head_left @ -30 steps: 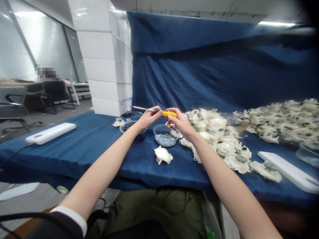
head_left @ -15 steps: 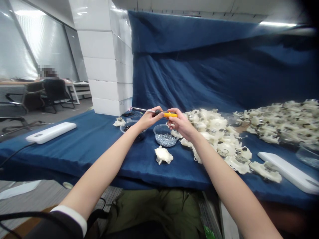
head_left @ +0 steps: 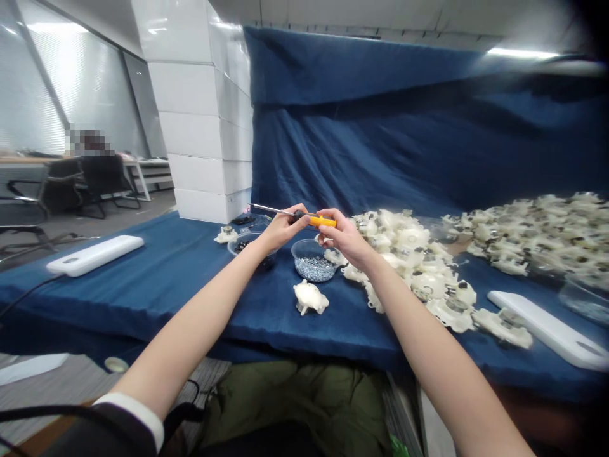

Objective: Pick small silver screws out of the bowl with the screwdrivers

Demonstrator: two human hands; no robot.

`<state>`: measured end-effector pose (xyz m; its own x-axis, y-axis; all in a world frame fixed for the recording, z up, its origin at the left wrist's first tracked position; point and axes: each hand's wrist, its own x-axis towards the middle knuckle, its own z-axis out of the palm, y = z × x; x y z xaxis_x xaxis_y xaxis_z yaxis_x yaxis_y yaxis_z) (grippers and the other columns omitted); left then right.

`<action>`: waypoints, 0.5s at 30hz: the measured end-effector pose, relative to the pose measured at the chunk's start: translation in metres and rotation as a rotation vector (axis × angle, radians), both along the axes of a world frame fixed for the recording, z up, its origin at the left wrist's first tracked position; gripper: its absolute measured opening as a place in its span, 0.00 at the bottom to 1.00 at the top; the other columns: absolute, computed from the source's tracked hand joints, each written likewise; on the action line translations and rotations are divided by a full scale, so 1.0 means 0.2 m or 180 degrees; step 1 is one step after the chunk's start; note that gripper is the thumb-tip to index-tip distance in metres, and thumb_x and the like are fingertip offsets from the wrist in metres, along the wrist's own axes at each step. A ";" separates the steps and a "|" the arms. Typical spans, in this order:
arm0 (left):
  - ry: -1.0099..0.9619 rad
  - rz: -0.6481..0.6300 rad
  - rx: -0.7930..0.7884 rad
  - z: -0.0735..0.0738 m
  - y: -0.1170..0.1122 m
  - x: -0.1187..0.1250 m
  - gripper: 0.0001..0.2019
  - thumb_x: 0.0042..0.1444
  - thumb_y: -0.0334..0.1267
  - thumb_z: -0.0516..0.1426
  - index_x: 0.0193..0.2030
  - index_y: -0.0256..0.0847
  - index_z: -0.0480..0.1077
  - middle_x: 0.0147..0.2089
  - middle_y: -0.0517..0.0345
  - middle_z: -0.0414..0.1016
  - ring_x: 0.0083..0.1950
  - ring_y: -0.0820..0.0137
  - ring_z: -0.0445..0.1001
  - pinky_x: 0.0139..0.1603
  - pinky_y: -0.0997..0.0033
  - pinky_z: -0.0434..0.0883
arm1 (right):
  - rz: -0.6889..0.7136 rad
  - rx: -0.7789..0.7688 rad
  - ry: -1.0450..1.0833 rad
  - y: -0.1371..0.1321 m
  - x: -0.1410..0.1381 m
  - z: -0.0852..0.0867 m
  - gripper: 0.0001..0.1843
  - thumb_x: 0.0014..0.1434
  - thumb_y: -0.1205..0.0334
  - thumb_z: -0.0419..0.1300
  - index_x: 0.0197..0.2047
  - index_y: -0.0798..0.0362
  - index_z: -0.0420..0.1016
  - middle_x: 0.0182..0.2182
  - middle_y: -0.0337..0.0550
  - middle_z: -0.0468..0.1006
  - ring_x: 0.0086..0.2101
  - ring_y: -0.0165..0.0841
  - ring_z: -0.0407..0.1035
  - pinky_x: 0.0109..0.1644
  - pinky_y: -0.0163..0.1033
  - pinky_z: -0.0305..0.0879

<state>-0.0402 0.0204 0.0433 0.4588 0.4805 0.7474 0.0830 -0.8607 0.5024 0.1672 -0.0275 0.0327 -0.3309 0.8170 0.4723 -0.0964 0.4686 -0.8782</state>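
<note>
Yellow plastic forms the handle of a screwdriver (head_left: pixel 322 221), held nearly level above the table, its steel shaft (head_left: pixel 271 208) pointing left. The left hand (head_left: pixel 283 230) is closed around the dark collar (head_left: pixel 298 216) where shaft meets handle, while the right hand (head_left: pixel 345 238) grips the handle's right end. Just below the hands sits a glass bowl (head_left: pixel 311 270) of silver screws, with a second bowl (head_left: pixel 250 246) of dark parts to its left. A white plastic housing (head_left: pixel 310 297) lies on the blue cloth (head_left: pixel 190 304) in front, and a heap of similar housings (head_left: pixel 404 251) spreads to the right.
</note>
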 end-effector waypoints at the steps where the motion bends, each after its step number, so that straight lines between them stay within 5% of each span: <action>1: -0.0044 -0.0017 -0.0031 0.00 0.01 0.00 0.21 0.65 0.57 0.57 0.37 0.39 0.68 0.28 0.64 0.61 0.28 0.75 0.59 0.29 0.73 0.55 | -0.0078 0.0089 -0.0087 0.00 0.00 0.00 0.22 0.59 0.51 0.68 0.54 0.43 0.69 0.43 0.37 0.77 0.33 0.30 0.73 0.34 0.36 0.67; 7: -0.0156 0.0020 -0.0070 0.00 0.01 0.00 0.22 0.63 0.59 0.58 0.36 0.39 0.68 0.27 0.63 0.61 0.27 0.75 0.59 0.28 0.73 0.55 | -0.1005 0.1191 -0.0398 0.05 0.01 -0.01 0.21 0.58 0.48 0.69 0.52 0.45 0.78 0.51 0.45 0.76 0.48 0.39 0.72 0.47 0.44 0.71; 15: 0.0109 0.0504 0.0227 0.00 -0.02 0.00 0.21 0.64 0.59 0.56 0.37 0.39 0.67 0.27 0.64 0.61 0.28 0.74 0.58 0.30 0.73 0.56 | -0.2039 0.2067 -0.0747 0.02 0.01 0.00 0.14 0.58 0.52 0.70 0.44 0.47 0.77 0.46 0.44 0.73 0.44 0.37 0.71 0.44 0.43 0.68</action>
<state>-0.0404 0.0170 0.0442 0.4074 0.4950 0.7675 0.2364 -0.8689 0.4349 0.1700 -0.0244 0.0330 -0.0542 0.4764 0.8775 0.4954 0.7759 -0.3906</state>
